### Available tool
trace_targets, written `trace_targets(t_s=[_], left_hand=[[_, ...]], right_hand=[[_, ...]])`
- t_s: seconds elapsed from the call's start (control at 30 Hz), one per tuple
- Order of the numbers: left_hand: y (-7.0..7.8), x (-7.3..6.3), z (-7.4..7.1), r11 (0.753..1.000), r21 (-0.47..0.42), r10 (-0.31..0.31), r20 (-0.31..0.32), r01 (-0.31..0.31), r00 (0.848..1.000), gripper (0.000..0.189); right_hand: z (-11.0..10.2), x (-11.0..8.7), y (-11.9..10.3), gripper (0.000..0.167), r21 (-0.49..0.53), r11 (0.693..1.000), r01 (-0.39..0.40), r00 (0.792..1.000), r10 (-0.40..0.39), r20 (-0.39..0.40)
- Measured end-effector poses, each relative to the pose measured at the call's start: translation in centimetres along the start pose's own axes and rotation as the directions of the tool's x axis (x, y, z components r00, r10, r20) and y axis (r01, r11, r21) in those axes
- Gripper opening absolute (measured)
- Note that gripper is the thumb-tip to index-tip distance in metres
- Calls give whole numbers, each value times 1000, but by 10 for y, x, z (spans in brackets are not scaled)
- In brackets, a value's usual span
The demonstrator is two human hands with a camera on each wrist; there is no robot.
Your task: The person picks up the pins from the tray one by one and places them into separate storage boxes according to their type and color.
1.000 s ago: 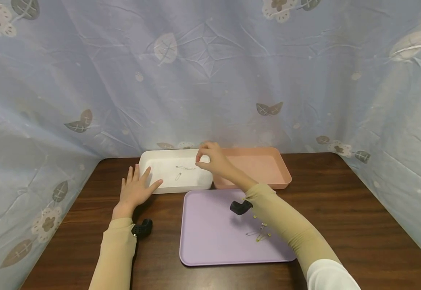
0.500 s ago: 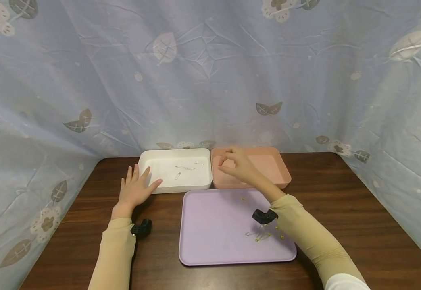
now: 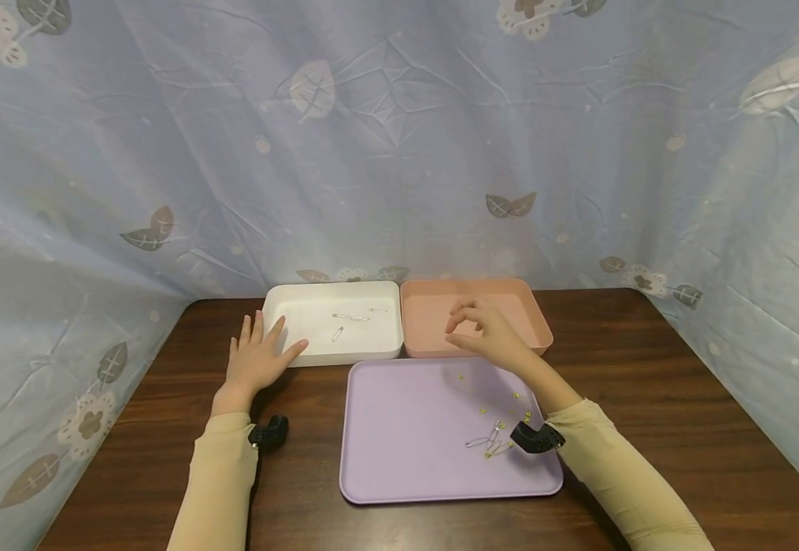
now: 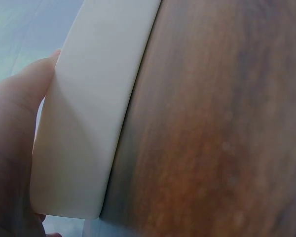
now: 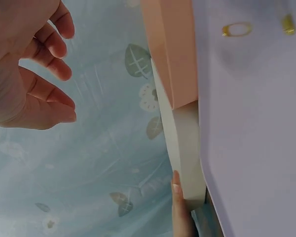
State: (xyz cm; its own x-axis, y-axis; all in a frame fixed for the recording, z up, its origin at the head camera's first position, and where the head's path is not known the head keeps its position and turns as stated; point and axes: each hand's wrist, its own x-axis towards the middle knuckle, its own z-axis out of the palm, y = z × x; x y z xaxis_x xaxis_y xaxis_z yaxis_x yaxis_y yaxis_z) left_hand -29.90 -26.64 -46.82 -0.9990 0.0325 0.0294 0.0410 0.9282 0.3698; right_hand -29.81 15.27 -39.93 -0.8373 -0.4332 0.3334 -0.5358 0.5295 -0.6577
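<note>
My left hand [image 3: 255, 363] rests with spread, straight fingers at the left front corner of the white tray [image 3: 331, 358]. In the left wrist view its thumb [image 4: 37, 79] touches the tray's rim. Inside that tray lie several safety pins [image 3: 337, 334]. My right hand [image 3: 487, 330] hovers above the front of the pink tray [image 3: 537, 329]. Its fingers are loosely bent, with a gap between thumb and forefinger and nothing held, as the right wrist view also shows. Several gold and silver safety pins [image 3: 499, 450] are scattered over the right half of the lilac tray [image 3: 399, 436].
The white and pink trays stand side by side at the back of the dark wooden table [image 3: 289, 490]. In front of them lies the shallow lilac tray. A patterned curtain [image 3: 399, 168] hangs behind and around the table.
My right hand has moved from over the white tray rightward and nearer, to above the pink tray's front. One more safety pin now shows at the white tray's right. My left hand stays put.
</note>
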Motion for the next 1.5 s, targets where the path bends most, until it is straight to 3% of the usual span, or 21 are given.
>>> trace_targets(t_s=[0.47,0.77,0.93,1.1,1.33,1.5], left_hand=[[1,-1,-2,1000,1,2,-4,-2,1000,91],[0,0,0,1000,0,4,-5,-4,1000,91],[0,-1,-1,1000,-4,-1,0,1,1000,91],[2,-1,0,1000,-5,2,7,-2,1000,91],[1,0,0,1000,2,1,4,-1,1000,91],[1,-1,-1,1000,6,-1,9,1,1000,91]], right_hand=[[-11,-54,24,10,93,992,-83,994,76,76],[-18,-83,37,11,49,989,-140,967,126,222],[-18,-92,43,12,47,993,-106,947,86,311],[-16,-98,48,11,7,1000,-22,930,18,366],[-12,-100,49,12,-81,997,-12,912,44,407],[-10,-100,48,14,-108,994,-19,911,61,407]])
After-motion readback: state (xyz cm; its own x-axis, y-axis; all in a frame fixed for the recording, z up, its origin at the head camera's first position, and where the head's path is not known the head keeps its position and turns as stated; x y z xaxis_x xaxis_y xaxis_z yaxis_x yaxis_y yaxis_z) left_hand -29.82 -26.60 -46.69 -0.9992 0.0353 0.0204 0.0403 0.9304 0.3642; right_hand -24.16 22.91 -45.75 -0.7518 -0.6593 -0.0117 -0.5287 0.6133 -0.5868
